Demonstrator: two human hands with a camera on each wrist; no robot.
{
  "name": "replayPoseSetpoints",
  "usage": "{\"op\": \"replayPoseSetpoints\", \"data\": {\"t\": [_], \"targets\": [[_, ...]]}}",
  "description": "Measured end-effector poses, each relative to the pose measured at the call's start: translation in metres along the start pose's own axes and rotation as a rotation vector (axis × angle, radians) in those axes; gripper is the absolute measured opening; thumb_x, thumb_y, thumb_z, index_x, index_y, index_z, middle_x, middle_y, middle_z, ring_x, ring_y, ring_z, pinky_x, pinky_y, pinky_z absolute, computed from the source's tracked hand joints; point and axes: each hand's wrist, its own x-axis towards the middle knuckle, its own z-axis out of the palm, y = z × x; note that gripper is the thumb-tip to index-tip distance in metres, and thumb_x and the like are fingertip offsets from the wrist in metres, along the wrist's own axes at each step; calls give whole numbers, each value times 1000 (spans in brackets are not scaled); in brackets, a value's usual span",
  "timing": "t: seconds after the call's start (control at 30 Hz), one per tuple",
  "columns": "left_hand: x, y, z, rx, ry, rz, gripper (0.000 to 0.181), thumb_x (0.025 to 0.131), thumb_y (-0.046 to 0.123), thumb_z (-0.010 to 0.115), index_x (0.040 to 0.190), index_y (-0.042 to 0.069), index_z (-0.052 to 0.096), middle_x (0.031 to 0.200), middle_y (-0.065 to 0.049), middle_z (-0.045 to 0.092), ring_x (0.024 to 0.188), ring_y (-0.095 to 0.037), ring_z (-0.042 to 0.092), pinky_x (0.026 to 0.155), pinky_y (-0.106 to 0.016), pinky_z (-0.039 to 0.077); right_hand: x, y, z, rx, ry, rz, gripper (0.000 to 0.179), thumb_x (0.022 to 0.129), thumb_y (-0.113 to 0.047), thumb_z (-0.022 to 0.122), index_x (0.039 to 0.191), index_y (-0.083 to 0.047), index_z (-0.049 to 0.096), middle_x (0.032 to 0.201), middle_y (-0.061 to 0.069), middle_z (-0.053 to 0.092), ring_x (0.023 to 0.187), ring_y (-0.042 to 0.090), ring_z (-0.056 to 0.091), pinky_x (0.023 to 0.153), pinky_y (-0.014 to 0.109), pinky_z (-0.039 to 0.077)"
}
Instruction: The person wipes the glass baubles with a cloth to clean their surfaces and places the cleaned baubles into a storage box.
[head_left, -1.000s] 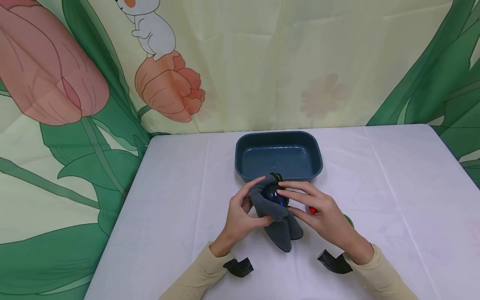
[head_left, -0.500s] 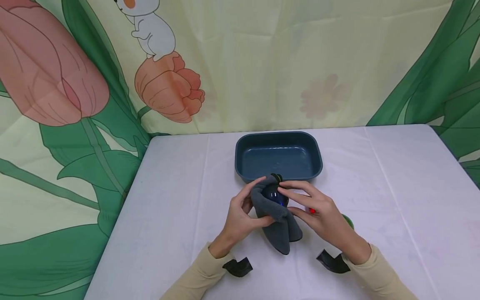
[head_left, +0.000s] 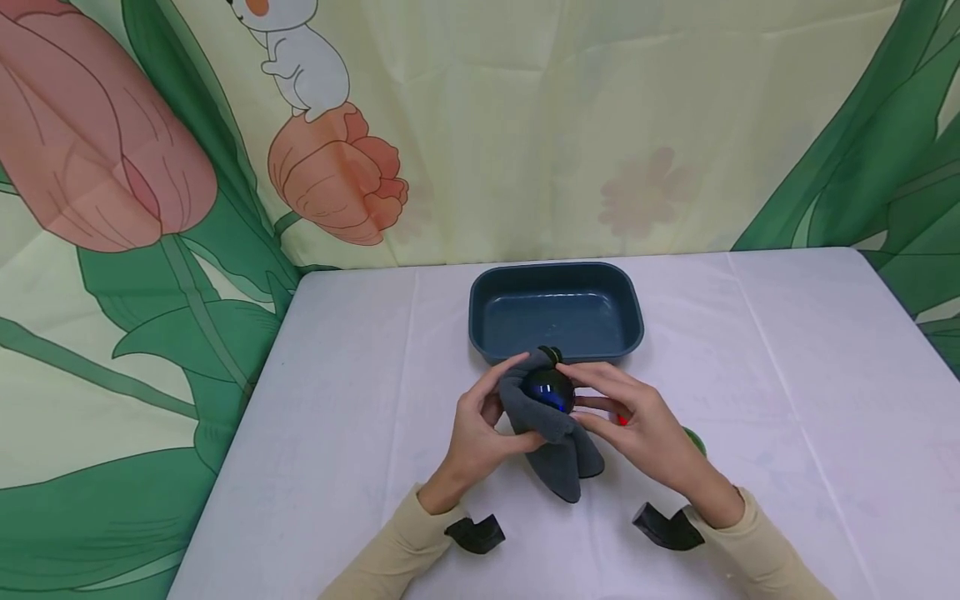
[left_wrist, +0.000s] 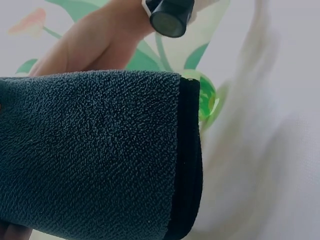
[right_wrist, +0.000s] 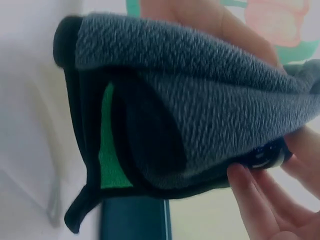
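My left hand (head_left: 483, 429) grips a dark grey cloth (head_left: 551, 433) that is wrapped round the left side of a shiny dark blue ball (head_left: 549, 389). A black piece with a thin yellow-green line sits at the ball's top. From the right, the fingers and thumb of my right hand (head_left: 648, 425) pinch the ball. The right wrist view shows the cloth's (right_wrist: 235, 120) folds with black edging and a green patch inside, and the ball (right_wrist: 267, 154) partly hidden beneath. In the left wrist view the cloth (left_wrist: 95, 150) hides most of the left hand.
A dark blue plastic tub (head_left: 555, 325) stands just beyond the hands. Behind my right hand show a small red thing (head_left: 622, 419) and a green round thing (head_left: 696, 440), both mostly hidden. A white cloth covers the table (head_left: 352, 375); a printed curtain (head_left: 517, 125) hangs behind.
The right hand's fingers have shifted on the ball, and more of its front shows. The left hand and the cloth have hardly moved.
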Motion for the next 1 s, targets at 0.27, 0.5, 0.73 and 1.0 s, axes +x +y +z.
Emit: {"op": "replayPoseSetpoints", "data": {"t": [0.27,0.5,0.73,1.0], "targets": [[0,-2,0,-1,-22,31,80,71,-16,78,143,-3,45,136,-25,55,119,-24,62,103,-38,50,0,-3,-2,-199,52,-204,71,69,10,83,134,-11,63,134,8,58,101,11,60,70,8,47],[-2,-2,1,-8,-12,24,79,72,-16,77,143,-3,45,136,-25,55,120,-23,62,103,-38,50,0,1,2,-217,52,-284,73,66,12,83,133,-9,63,135,12,58,103,10,55,60,14,44],[-2,0,0,-4,-21,0,80,73,-15,78,144,0,45,136,-24,55,121,-25,61,103,-39,50,0,-1,2,-212,54,-238,71,69,13,82,134,-9,62,133,11,60,101,7,59,65,10,46],[0,-1,0,20,-39,10,81,73,-15,78,145,-1,44,138,-24,54,123,-28,60,104,-39,49,-2,-3,3,-52,23,-12,62,80,11,74,137,-7,59,131,11,61,110,1,61,88,24,57]]}}
